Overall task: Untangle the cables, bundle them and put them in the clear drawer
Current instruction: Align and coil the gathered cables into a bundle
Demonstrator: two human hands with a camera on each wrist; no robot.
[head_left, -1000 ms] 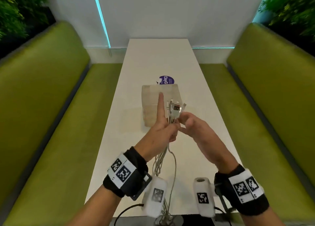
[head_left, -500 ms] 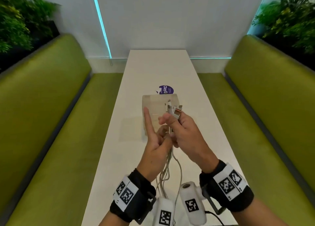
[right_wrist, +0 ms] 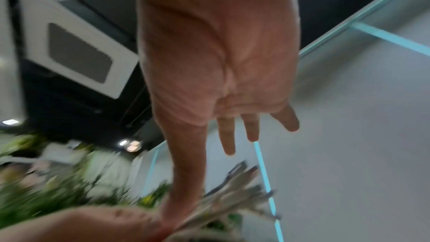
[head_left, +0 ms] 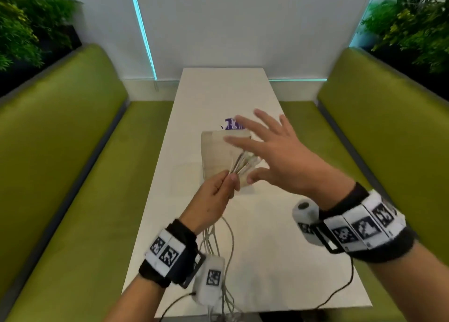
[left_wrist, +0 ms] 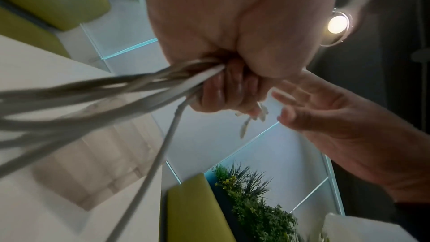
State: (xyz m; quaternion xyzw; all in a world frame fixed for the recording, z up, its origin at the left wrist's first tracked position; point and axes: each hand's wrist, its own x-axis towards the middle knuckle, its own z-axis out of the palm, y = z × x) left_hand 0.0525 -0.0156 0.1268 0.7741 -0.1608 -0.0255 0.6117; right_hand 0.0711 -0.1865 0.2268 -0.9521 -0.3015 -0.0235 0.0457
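Several white cables [head_left: 244, 163] stick up out of my left hand [head_left: 220, 191], which grips them in a fist just below their plug ends; the rest of the cables [head_left: 218, 239] hang down past my wrist to the table's near edge. In the left wrist view the cables [left_wrist: 130, 87] run out of the fist [left_wrist: 223, 87]. My right hand [head_left: 272, 151] hovers just right of the plugs with fingers spread, holding nothing. The plug ends [right_wrist: 242, 196] show blurred below my right palm [right_wrist: 216, 73]. The clear drawer [head_left: 218, 151] stands on the white table [head_left: 279, 249] behind the hands.
A purple sticker [head_left: 230, 125] lies on the table beyond the drawer. Green benches [head_left: 80, 176] run along both sides, with plants [head_left: 413, 23] behind them. A black wire [head_left: 340, 290] trails from my right wrist.
My right hand has let go of the cable ends and opened with spread fingers, moving up and right. My left hand has curled from a pointing finger into a fist around the bundle.
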